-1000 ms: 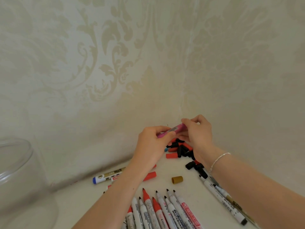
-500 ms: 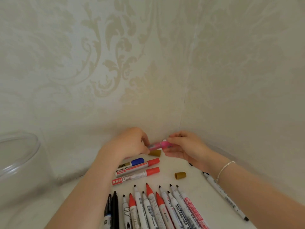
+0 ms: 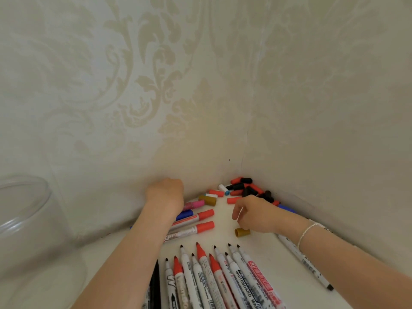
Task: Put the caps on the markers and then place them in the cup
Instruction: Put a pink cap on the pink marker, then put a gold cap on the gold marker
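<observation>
Left hand (image 3: 166,195) curled over the pink marker (image 3: 194,204); right hand (image 3: 253,214) loosely curled, grasping nothing visible. Light, stiff, slick barrel — best pinched mid-shaft, beside the gold cap (image 3: 242,232).

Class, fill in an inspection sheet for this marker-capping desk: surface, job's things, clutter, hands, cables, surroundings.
Surface: white tabletop in a wall corner.
Job's things: uncapped markers in a row near the camera; capped markers beside the left forearm; pink marker at the left hand; loose caps piled in the corner; clear cup at far left.
Clutter: nothing seen.
Hands: left hand on the pink marker, grip hidden; right hand curled, above a brown cap.
Cables: nothing seen.
Surroundings: patterned wallpaper.
</observation>
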`<state>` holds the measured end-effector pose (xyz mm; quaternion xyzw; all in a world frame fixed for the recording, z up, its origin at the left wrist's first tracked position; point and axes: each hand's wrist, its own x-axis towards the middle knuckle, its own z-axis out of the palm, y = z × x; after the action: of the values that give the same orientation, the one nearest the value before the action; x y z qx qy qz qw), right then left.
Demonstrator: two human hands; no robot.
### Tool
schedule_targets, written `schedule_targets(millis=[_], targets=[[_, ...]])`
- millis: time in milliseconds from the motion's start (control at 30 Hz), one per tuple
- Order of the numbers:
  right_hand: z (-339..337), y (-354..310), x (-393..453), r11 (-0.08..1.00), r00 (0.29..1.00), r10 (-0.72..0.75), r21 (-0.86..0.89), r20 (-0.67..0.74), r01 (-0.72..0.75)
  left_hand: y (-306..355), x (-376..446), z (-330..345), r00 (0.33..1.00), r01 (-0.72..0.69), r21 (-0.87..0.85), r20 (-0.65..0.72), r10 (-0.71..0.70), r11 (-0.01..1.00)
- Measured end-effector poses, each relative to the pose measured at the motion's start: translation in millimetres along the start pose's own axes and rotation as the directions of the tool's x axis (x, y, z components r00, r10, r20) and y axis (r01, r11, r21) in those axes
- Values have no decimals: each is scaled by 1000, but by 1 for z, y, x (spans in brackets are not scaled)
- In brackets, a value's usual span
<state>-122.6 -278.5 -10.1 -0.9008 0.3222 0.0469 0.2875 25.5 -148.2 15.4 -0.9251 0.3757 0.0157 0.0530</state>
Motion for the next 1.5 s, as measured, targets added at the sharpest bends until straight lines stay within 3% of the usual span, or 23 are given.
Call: schedule_targets(millis=[200, 333, 433, 500, 567, 667, 733, 1033, 1267, 1367, 1500], targets=[[2, 6, -5, 999, 1000, -23, -48, -19, 22, 0, -6, -7, 999, -47, -90, -18, 46, 995], [7, 9, -10, 989, 996, -83, -128, -38, 77, 0, -17, -25, 981, -185, -265, 1, 192, 946], [15, 10, -15, 982, 981, -118, -162, -156, 93, 2, -30, -36, 948, -280, -322, 57, 314, 905], [13, 10, -17, 993, 956, -121, -49, -268, 112, 3, -37, -42, 934, -314, -344, 57, 354, 885], [4, 6, -24, 961, 943, -73, 231, -325, 154, 5, -42, -45, 921, -346, -365, 42, 387, 864], [-13, -4, -41, 775, 967, -33, 604, -253, 185, 12, -53, -47, 886, -409, -403, 42, 462, 819], [-20, -7, -50, 712, 974, -36, 678, -223, 181, 15, -59, -45, 867, -433, -412, 54, 496, 802], [-14, -18, -69, 630, 987, -75, 760, -144, 159, -23, -69, -25, 924, -304, -424, 86, 372, 853], [5, -34, -79, 662, 983, -132, 726, -131, 186, -40, -75, -11, 942, -253, -424, 98, 322, 869], [20, -42, -82, 692, 971, -118, 685, -208, 231, -37, -76, -8, 946, -276, -448, 31, 323, 850], [36, -37, -78, 807, 918, -61, 523, -391, 276, -14, -75, -12, 937, -349, -535, -173, 305, 769]])
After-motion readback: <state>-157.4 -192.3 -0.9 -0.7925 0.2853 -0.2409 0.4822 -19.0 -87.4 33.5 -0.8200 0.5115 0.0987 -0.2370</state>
